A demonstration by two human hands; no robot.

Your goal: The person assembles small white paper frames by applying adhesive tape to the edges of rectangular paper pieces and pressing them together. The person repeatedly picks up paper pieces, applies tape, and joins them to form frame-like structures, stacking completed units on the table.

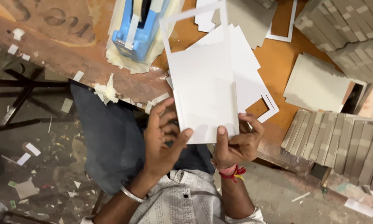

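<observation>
Floor [49, 166], 7 to 9 o'clock: grey, littered with paper and tape scraps; dark metal table legs [16, 108] cross it at 9 o'clock.

Tape dispenser [138, 27], 11 o'clock: blue, standing on the orange-brown table [277, 62] amid curled offcuts of white tape, near enough to reach from the seat.

Torn tape bits [105, 91], 10 o'clock: stuck along the table edge, seemingly parked there for quick picking.

Left hand [163, 141], 6 o'clock: metal bangle on the wrist; fingers [155, 114] curled and pressed on the lower left edge of the white card panel, thumb laid across its bottom corner, apparently to steady it from that side.

White card panel [205, 99], centre: a flat rectangular sheet held upright over the lap, between both hands, a raised strip showing along its right edge. Behind it at 12 o'clock stands a white frame cut-out [192, 14], possibly joined to it; cannot tell.

Right hand [238, 143], 5 to 6 o'clock: red thread on the wrist; thumb flat on the front of the panel's lower right corner, fingers folded behind, clamped on the card.

Loose white sheets [246, 66], 1 o'clock: fanned on the table under the panel.

Grey board pieces [315, 83], 2 o'clock: a small flat pile.

Grey board stacks [340, 141], 1 to 4 o'clock: rows set on edge, leaning, packed close as stock.
</observation>
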